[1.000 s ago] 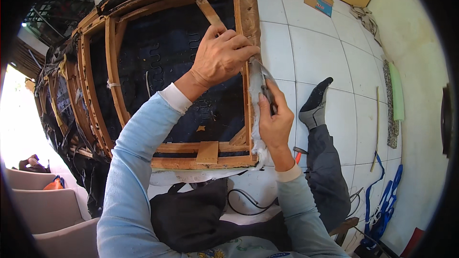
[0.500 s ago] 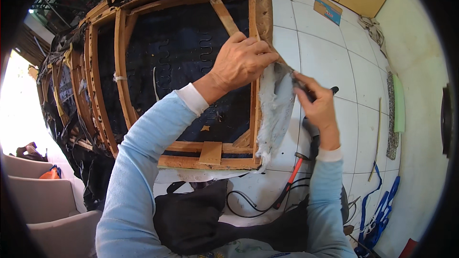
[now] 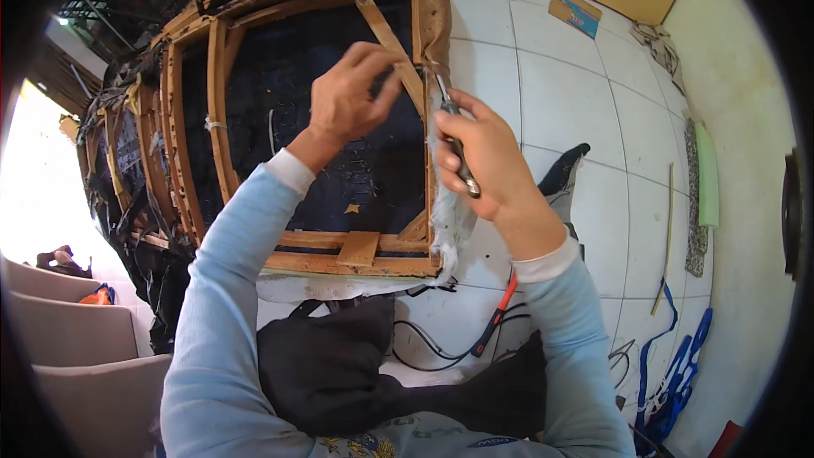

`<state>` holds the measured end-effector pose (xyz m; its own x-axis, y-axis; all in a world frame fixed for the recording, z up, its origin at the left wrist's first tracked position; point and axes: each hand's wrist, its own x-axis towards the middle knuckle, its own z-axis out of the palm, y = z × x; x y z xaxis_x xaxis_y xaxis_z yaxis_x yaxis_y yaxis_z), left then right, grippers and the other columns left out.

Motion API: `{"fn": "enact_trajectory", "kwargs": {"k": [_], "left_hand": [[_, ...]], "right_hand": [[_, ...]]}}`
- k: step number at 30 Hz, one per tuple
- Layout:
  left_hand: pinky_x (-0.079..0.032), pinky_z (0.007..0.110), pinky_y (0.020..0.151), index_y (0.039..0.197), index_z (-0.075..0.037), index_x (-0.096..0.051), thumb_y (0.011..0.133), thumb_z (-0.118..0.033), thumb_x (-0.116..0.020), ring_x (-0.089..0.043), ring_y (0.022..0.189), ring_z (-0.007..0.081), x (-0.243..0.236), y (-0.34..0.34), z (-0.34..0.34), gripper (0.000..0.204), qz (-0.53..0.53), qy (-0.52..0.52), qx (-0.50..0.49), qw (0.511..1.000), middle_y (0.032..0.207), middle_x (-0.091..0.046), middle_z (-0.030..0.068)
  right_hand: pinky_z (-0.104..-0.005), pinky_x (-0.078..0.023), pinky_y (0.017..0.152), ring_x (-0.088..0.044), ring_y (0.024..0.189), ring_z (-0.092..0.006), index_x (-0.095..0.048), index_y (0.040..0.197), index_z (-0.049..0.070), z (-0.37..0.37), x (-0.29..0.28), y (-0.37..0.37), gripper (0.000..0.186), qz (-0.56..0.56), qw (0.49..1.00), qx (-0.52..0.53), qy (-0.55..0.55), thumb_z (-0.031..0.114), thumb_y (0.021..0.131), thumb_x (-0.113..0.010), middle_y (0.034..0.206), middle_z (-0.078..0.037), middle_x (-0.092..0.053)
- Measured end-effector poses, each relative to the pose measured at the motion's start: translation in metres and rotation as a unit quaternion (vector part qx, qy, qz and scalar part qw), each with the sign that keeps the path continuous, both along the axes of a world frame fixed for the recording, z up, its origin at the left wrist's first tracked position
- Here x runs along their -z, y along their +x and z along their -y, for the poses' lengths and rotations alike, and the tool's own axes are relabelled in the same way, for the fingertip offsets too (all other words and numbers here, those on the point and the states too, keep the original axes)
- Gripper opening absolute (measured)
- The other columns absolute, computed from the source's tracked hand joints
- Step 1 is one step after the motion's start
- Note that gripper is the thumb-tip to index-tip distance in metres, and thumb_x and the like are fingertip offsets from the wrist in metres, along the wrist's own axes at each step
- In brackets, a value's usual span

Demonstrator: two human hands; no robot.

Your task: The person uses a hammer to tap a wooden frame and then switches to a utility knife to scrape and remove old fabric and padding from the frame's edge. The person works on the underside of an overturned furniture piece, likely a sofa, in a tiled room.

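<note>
in the head view, we see our right hand (image 3: pixel 492 153) with its grip clamped on a slim tool (image 3: pixel 458 153), its dark handle slanting up and leftward through our fingers and its metal shaft reaching the right side of a wooden frame (image 3: pixel 219 102); we cannot tell whether the tip touches the wood. our left hand (image 3: pixel 349 95) is over the frame's dark inner cloth (image 3: pixel 297 148), its grip apart, fingers curled, thumb and forefinger parted near that same side. along this edge, brown covering (image 3: pixel 434 13) runs above our tool and white padding (image 3: pixel 447 225) hangs below it. on the white tiled floor (image 3: pixel 564 85), a red-and-black handle (image 3: pixel 496 318) lies between our frame and our right forearm, blue straps (image 3: pixel 697 339) lie at far right, and a green roll (image 3: pixel 705 174) rests near the wall (image 3: pixel 746 119).
</note>
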<state>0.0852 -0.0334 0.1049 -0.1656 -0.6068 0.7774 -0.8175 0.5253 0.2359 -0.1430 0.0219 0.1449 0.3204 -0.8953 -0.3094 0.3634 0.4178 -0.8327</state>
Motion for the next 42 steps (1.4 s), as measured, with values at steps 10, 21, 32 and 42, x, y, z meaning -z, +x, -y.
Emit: {"fn": "enact_trajectory", "kwargs": {"k": [10, 21, 32, 42], "left_hand": [[-0.060, 0.034, 0.080, 0.141, -0.005, -0.069, 0.098, -0.014, -0.079, -0.072, 0.091, 0.0194, 0.024, 0.036, 0.043, 0.045, -0.204, 0.117, 0.005, 0.972, 0.129, -0.072, 0.0153], [-0.056, 0.042, 0.099, 0.121, -0.020, -0.080, 0.085, -0.011, -0.087, -0.074, 0.114, 0.0239, 0.002, -0.006, 0.062, 0.037, 0.143, -0.006, 0.137, 0.980, 0.128, -0.077, -0.0015], [-0.048, 0.035, 0.084, 0.102, -0.021, -0.085, 0.083, -0.012, -0.089, -0.070, 0.089, 0.0146, 0.000, -0.015, 0.057, 0.021, 0.131, -0.108, 0.079, 0.982, 0.101, -0.082, -0.0082], [-0.047, 0.036, 0.083, 0.103, -0.019, -0.085, 0.082, -0.010, -0.089, -0.068, 0.087, 0.0154, 0.001, -0.019, 0.054, 0.022, 0.120, -0.099, 0.101, 0.983, 0.104, -0.082, -0.0080]], "right_hand": [[-0.0301, -0.045, 0.051, -0.055, 0.061, -0.0142, -0.062, 0.124, 0.004, 0.127, -0.117, 0.108, 0.019, 0.026, 0.853, 0.094, -0.513, 0.013, 0.107, -0.067, 0.079, -0.003, -0.056], [-0.0257, -0.057, 0.089, -0.071, 0.098, -0.0111, -0.064, 0.154, -0.003, -0.061, 0.111, -0.026, 0.047, -0.258, 0.911, 0.111, -0.302, 0.001, 0.108, -0.068, 0.127, -0.013, -0.078], [-0.0301, -0.059, 0.084, -0.072, 0.090, -0.0132, -0.066, 0.153, -0.002, -0.025, 0.117, 0.004, 0.042, -0.278, 0.907, 0.168, -0.270, 0.010, 0.113, -0.065, 0.128, -0.016, -0.081], [-0.0332, -0.060, 0.091, -0.078, 0.103, -0.0212, -0.070, 0.146, -0.002, 0.014, 0.115, 0.013, 0.037, -0.302, 0.862, 0.198, -0.356, 0.011, 0.111, -0.066, 0.128, -0.020, -0.081]]}}
